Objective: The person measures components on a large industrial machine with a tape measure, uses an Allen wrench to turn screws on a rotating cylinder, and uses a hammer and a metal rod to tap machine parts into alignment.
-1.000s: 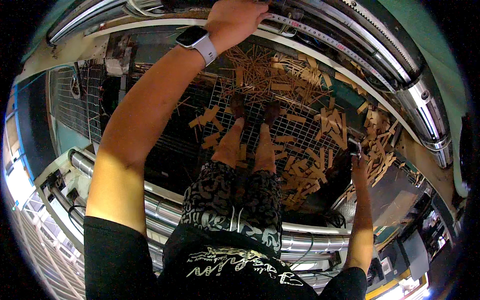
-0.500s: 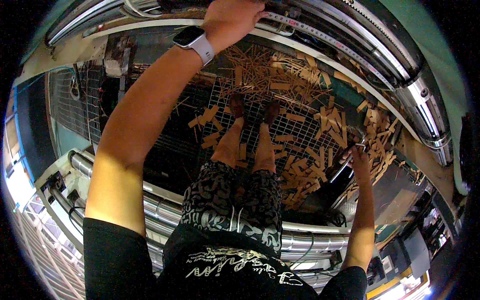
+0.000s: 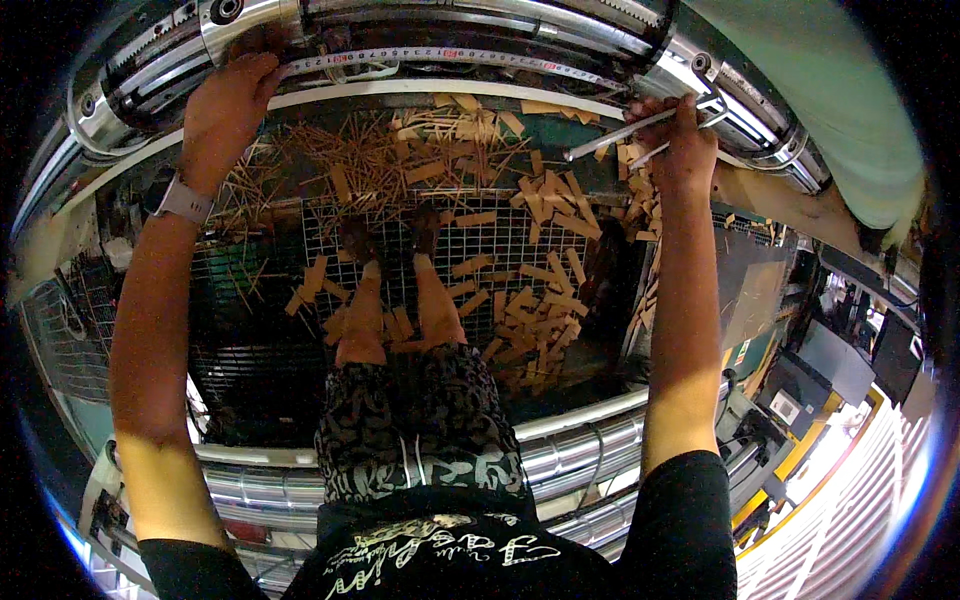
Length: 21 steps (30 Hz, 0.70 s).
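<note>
Right hand [image 3: 685,140] has come up from beside the cardboard to the machine beam since the earlier frame; view swung right. Right fingers closed round silver metal bars [image 3: 615,138], just beside a steel shaft [image 3: 700,75]. Left hand [image 3: 228,110] at the left end of the tape measure [image 3: 450,55], fingers bunched; can't tell if they pinch it. Tape runs along the machine, above a white rail [image 3: 420,88], its right end near the right hand. Floor: wire grid [image 3: 470,228], littered with brown cardboard strips [image 3: 540,310], thin slivers heaped farther off. Shiny rollers [image 3: 560,470] behind the person, large green drum [image 3: 830,90] upper right, grey panel [image 3: 830,358] at right. Writing: tape has black and red numerals; black shirt [image 3: 440,560] and dark shorts [image 3: 400,440] carry pale lettering; pale square label [image 3: 785,405] at right, too small to read.
</note>
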### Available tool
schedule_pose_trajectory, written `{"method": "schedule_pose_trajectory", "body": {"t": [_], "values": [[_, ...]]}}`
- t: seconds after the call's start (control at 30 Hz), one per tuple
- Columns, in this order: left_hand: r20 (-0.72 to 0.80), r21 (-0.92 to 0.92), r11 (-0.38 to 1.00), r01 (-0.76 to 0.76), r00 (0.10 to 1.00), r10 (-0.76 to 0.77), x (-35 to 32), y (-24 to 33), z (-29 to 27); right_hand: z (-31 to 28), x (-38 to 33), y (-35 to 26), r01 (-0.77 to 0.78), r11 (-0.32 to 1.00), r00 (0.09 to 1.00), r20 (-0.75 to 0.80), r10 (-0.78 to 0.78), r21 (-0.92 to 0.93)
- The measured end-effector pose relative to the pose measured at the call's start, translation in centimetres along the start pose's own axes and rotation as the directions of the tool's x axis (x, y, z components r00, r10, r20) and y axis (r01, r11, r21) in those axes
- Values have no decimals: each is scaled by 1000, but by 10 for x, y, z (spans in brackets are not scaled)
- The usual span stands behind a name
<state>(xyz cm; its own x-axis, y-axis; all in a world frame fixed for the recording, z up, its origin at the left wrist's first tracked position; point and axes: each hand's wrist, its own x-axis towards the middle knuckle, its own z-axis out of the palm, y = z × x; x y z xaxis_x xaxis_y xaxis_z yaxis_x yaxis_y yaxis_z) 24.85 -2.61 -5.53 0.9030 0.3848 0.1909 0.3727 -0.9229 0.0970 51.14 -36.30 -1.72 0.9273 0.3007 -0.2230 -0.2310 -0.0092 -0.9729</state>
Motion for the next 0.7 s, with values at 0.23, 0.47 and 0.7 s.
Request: {"method": "schedule_pose_trajectory", "body": {"t": [0.23,0.47,0.7], "values": [[38,16,1000,11,999,-12,1,2,-7,-13,37,-2,8,987,1000,-14,-10,-160],[-39,94,994,-62,997,66,-6,-15,12,-26,53,5,91,922,991,127,-46,-377],[-101,54,996,-75,992,81,-4,-9,7,-46,69,12,291,764,955,227,-192,-576]]}}
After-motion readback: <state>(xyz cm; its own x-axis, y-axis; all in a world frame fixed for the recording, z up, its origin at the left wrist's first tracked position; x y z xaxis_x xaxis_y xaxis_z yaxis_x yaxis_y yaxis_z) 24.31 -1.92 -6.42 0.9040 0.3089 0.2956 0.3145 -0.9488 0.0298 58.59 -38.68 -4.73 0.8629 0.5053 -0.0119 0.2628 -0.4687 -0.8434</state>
